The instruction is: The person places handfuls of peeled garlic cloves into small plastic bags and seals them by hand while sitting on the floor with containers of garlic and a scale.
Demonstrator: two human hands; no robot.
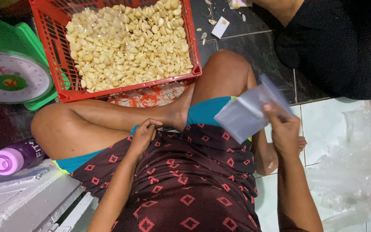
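My right hand (285,131) holds up a small clear plastic bag (247,111) by its lower corner, over my right knee. Resting on my lap, my left hand (142,136) has its fingers curled in; whether it holds anything I cannot tell. I sit cross-legged in a dark patterned garment and teal shorts. In front of my legs stands a red plastic crate (61,64) full of peeled garlic cloves (129,43), partly under a clear plastic sheet.
A green kitchen scale (11,77) with a round dial sits left of the crate. A purple bottle (11,159) lies at lower left. Another person in black (340,47) sits at upper right. A heap of clear plastic bags (357,172) lies at right.
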